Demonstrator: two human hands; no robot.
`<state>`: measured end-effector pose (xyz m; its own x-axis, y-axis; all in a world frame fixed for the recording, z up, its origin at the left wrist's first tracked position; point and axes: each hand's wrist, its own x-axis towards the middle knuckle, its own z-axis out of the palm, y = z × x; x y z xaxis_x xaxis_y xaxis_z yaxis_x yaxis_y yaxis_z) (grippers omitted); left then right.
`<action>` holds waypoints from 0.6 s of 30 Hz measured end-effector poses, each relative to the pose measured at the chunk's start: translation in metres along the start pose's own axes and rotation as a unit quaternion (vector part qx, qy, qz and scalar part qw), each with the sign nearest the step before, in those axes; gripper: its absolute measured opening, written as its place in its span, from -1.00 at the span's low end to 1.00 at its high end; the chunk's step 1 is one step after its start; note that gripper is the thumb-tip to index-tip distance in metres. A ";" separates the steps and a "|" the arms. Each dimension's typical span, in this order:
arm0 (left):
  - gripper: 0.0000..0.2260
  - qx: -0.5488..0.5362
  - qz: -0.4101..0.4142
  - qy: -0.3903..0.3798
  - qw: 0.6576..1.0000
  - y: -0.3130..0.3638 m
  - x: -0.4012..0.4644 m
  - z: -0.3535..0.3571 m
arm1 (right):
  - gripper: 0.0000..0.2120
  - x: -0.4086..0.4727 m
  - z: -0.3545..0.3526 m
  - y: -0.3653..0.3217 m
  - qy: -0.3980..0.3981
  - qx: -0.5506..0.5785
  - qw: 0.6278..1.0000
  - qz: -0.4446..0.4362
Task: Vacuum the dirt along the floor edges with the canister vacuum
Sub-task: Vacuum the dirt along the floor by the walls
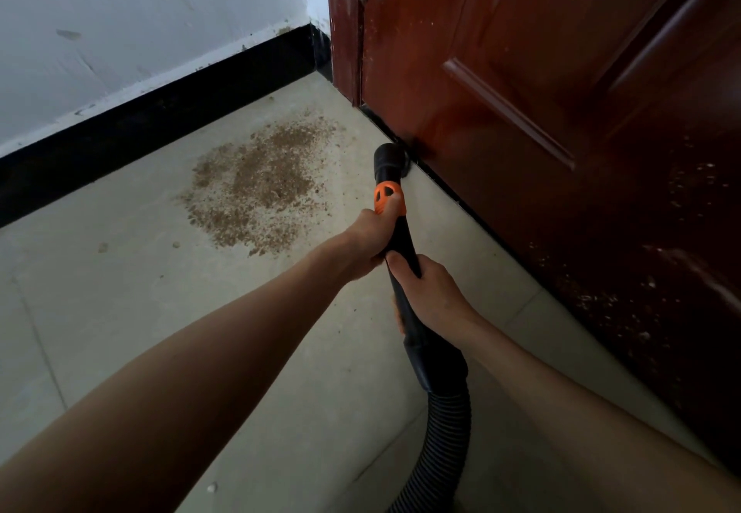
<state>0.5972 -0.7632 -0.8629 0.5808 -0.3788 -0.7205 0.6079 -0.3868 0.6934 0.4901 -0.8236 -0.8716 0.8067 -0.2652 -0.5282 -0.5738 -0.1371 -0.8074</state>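
Note:
A black vacuum wand (401, 240) with an orange collar (387, 196) points away from me, its nozzle (391, 160) down at the foot of the brown door. My left hand (367, 242) grips the wand just below the orange collar. My right hand (429, 292) grips it lower down, where the handle bends. A ribbed black hose (443, 444) runs from the handle toward the bottom edge of the view. A wide patch of brown dirt (260, 188) lies on the pale floor, left of the nozzle. The canister is out of view.
The glossy brown door (561, 131) fills the right side, its lower part speckled with dust. A white wall with a black skirting board (160, 123) runs along the back left into the corner. A few loose crumbs (103, 247) lie on the tiled floor.

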 end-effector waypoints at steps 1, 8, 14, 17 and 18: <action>-0.54 -0.001 -0.001 -0.002 1.000 -0.002 -0.002 0.001 | -0.68 -0.004 0.000 0.000 0.004 0.004 1.000 0.002; -0.51 -0.009 -0.004 -0.030 0.999 -0.013 -0.013 0.004 | -0.67 -0.023 0.005 0.007 0.019 0.026 0.999 0.018; -0.55 -0.026 0.009 -0.017 0.999 -0.009 -0.014 -0.017 | -0.64 -0.014 0.016 -0.005 0.019 0.020 1.000 0.014; -0.62 0.000 0.033 -0.003 0.999 -0.006 -0.013 -0.029 | -0.62 -0.002 0.025 -0.012 0.033 0.073 0.997 0.021; -0.64 0.007 0.043 0.000 0.999 -0.004 -0.010 -0.032 | -0.61 0.004 0.028 -0.014 0.038 0.104 0.993 0.027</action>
<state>0.6057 -0.7308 -0.8587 0.6311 -0.4105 -0.6582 0.5482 -0.3644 0.7528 0.5054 -0.7966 -0.8699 0.7582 -0.3397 -0.5566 -0.5674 0.0770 -0.8198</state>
